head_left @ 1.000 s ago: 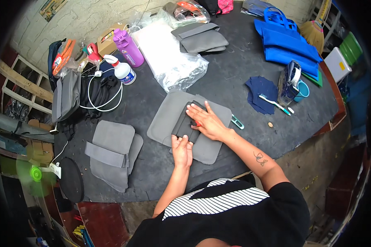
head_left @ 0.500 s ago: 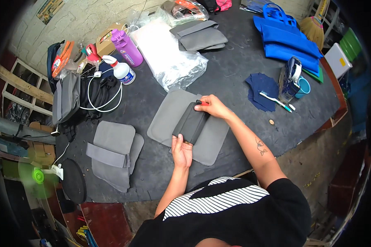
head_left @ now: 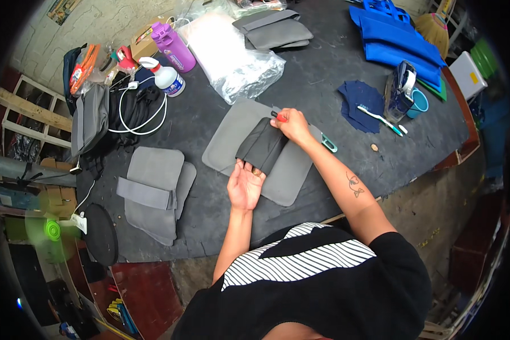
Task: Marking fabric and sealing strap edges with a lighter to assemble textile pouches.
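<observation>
Black pouch [head_left: 261, 145] lies between the fingers [head_left: 247, 168], right hand [head_left: 293, 127] pinching a red-and-black object [head_left: 281, 118], left hand [head_left: 245, 188] at the near edge, grip too hidden to tell.

A purple bottle [head_left: 174, 50] is standing at the frame's upper left while a blue bag [head_left: 401, 48] is lying upper right.

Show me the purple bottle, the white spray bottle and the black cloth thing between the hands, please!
Purple bottle [head_left: 177, 51]: head view, on its side.
White spray bottle [head_left: 166, 79]: head view, on its body.
Black cloth thing [head_left: 260, 144]: head view, middle of its top face.
</observation>
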The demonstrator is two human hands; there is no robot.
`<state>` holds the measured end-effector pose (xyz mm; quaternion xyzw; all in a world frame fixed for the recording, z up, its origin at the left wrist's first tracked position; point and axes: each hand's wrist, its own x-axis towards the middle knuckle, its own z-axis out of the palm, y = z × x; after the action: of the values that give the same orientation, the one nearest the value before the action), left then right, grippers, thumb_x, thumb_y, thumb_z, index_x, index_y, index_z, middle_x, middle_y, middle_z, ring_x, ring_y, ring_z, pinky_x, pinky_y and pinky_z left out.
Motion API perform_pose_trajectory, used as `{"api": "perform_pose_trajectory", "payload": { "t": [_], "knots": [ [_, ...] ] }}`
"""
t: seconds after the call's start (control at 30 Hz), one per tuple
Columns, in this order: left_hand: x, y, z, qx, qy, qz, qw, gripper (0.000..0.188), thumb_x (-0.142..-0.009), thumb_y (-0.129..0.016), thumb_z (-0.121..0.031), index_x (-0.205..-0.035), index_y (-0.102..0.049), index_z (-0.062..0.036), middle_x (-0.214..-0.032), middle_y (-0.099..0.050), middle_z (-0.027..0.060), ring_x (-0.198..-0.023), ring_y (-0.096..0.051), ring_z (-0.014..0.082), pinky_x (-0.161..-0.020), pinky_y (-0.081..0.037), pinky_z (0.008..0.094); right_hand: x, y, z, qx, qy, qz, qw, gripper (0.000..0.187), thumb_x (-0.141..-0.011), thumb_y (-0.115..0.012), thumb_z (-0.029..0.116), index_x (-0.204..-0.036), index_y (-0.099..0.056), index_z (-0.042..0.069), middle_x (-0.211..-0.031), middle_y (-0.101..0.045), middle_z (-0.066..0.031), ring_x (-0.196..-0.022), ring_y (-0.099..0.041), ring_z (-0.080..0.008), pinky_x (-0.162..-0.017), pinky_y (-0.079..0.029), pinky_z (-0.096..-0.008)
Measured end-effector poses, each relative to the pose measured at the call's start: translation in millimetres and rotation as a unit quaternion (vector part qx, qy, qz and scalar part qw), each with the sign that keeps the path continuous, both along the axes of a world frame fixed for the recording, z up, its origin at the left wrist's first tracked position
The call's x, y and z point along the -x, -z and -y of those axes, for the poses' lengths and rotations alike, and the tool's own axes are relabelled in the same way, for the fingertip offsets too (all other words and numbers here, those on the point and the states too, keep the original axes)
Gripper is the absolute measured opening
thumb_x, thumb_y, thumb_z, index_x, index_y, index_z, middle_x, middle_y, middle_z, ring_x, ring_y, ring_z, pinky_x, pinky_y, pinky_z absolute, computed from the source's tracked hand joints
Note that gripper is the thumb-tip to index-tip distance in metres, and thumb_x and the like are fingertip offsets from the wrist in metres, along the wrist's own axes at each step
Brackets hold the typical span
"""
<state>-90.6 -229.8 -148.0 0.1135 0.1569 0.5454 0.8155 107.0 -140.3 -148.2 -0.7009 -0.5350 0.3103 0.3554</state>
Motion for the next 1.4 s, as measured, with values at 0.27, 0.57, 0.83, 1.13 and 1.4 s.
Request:
{"api": "perform_pose_trajectory", "payload": {
  "t": [0.27, 0.57, 0.83, 1.13, 1.4],
  "knots": [
    [45, -53, 8, -0.08, -0.033, -0.528, 0.845, 0.032, -0.09, -0.056, -0.02, -0.111, -0.055, 0.0037, -0.085, -0.064, 0.0116, -0.072, -0.065, 0.0173, -0.059, -0.051, 0.0245, -45, -12, 14, -0.038, -0.063, -0.046, 0.996, 0.049, -0.075, -0.069, 0.047, -0.092, -0.065, 0.001, -0.079, -0.064, -0.0153, -0.075, -0.062, -0.0233, -0.068, -0.047, -0.035],
    [36, -19, 8, -0.125, -0.147, -0.654, 0.732, 0.076, -0.081, -0.068, -0.008, -0.142, -0.023, -0.0131, -0.085, -0.058, 0.0081, -0.063, -0.055, 0.0095, -0.055, -0.046, 0.0221, -80, -13, 82, -0.182, 0.141, 0.346, 0.909, 0.043, -0.076, -0.069, 0.031, -0.109, -0.055, 0.009, -0.101, -0.051, -0.0125, -0.096, -0.046, -0.0318, -0.08, -0.036, -0.044],
    [14, -57, -106, -0.286, -0.111, -0.731, 0.609, 0.074, -0.074, -0.071, -0.008, -0.137, -0.033, -0.0124, -0.092, -0.063, 0.0129, -0.07, -0.06, 0.0143, -0.068, -0.049, 0.0275, -64, 3, 110, -0.192, 0.052, 0.292, 0.935, 0.025, -0.082, -0.064, 0.025, -0.098, -0.058, 0.007, -0.097, -0.051, -0.0113, -0.095, -0.047, -0.0311, -0.08, -0.036, -0.041],
    [-18, -93, -169, -0.329, 0.013, -0.74, 0.587, 0.083, -0.063, -0.077, -0.004, -0.135, -0.037, -0.0186, -0.091, -0.061, 0.0125, -0.071, -0.059, 0.0139, -0.071, -0.05, 0.0295, -70, 13, 114, -0.18, 0.019, 0.28, 0.943, 0.021, -0.082, -0.062, 0.015, -0.1, -0.059, 0.006, -0.095, -0.051, -0.0093, -0.092, -0.048, -0.0295, -0.079, -0.037, -0.0413],
    [-27, -40, -187, -0.131, 0.002, -0.862, 0.489, 0.087, -0.062, -0.077, -0.007, -0.137, -0.034, -0.0197, -0.105, -0.058, 0.0192, -0.099, -0.059, 0.0314, -0.087, -0.048, 0.038, -61, -4, 128, -0.173, -0.022, 0.292, 0.941, 0.032, -0.077, -0.057, 0.008, -0.109, -0.059, 0.004, -0.096, -0.05, -0.0084, -0.092, -0.045, -0.0275, -0.08, -0.036, -0.0392]
  ]
}}
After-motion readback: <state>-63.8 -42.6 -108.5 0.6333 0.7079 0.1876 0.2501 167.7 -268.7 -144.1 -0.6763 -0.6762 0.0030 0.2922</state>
